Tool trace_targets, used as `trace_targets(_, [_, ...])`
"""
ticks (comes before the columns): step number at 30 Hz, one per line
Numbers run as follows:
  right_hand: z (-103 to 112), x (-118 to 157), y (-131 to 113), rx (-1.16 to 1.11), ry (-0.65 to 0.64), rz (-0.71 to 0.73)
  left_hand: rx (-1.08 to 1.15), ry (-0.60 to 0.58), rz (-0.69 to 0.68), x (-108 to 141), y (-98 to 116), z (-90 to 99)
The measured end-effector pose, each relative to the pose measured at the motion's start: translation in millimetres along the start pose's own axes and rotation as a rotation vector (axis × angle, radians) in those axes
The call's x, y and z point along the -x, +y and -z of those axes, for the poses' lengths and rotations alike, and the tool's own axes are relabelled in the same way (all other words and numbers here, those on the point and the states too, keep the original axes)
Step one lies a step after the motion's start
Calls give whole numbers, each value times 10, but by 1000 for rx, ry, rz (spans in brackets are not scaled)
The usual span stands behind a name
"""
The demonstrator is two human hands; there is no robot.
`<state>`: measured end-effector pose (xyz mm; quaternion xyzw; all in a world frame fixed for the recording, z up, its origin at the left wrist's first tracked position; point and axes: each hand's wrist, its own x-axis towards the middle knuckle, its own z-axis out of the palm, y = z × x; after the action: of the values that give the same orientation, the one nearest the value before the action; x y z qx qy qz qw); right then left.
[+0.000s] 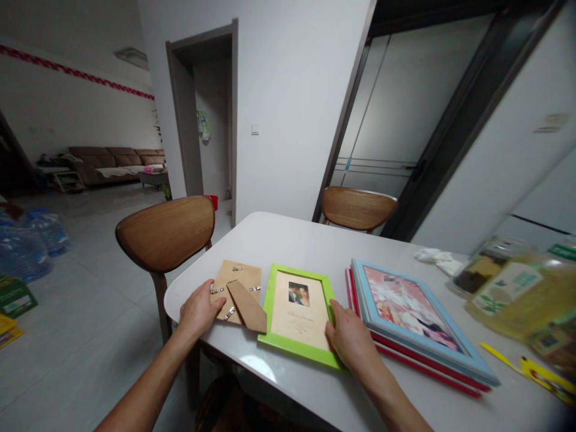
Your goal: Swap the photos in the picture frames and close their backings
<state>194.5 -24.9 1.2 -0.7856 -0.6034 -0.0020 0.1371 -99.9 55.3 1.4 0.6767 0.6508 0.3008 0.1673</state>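
A brown backing board (243, 277) with metal clips and a fold-out stand lies on the white table (279, 237). My left hand (201, 309) grips its left edge, thumb on top. Just right of it is a light green picture frame (300, 354), face up, with a cream insert that bears a small photo. The board's stand touches the frame's left side. My right hand (351, 336) holds the frame's right side, with some fingertips hidden at the edge. To the right, a blue picture frame (387, 327) rests on top of red frames (432, 375) in a stack.
Beyond the stack are a white cloth (437, 259), a jar (488, 264) and a large bottle of yellow liquid (513, 294). A yellow tool (546, 378) lies at the right. Wooden chairs (168, 231) stand at the table's left and far sides.
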Motion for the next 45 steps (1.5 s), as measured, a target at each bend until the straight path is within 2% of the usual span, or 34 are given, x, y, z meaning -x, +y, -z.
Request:
trace_targets(3, [19,-24,-19,-54,30,-31,-49,29,-94,59,90,-12])
trace_targets(6, [37,-41,-25,-225,49,-107,-31,11,-222,259,290,-122])
trace_targets(7, [47,-38,-27,-341,34,-156,-13,-13,-279,352,372,-180])
trace_targets(9, [85,-12,-39,-677,-33,-276,93,-151,-478,540,538,-305])
trace_targets(13, [292,77,-116,-1364,-156,-440,165,-210,-565,754,825,-461])
trace_targets(15, [448,104,-182,-1528,-150,-441,216,-224,-596,758,964,-462])
trace_targets(18, [655,105,-291,-1593,-128,-385,297,-234,-670,711,1189,-416])
trace_targets(22, [740,82,-369,-1494,-171,-315,292,-158,-771,676,1400,-344])
trace_targets(25, [670,55,-320,-1403,-173,-241,278,-56,-776,648,1387,-252])
trace_targets(28, [537,3,-185,-1142,-157,-191,323,101,-555,555,1211,-115])
trace_targets(31, [362,-42,-34,-674,-77,-156,372,182,-313,430,916,-10])
trace_targets(34, [172,-29,63,-299,-6,-84,356,155,-165,369,593,0])
trace_targets(38, [3,57,83,-111,44,6,219,58,-87,430,309,-79])
trace_targets(41, [-28,103,60,-44,45,35,82,-1,-98,503,259,-112])
trace_targets(45, [-63,111,74,-27,54,78,-79,-34,-138,540,298,-85])
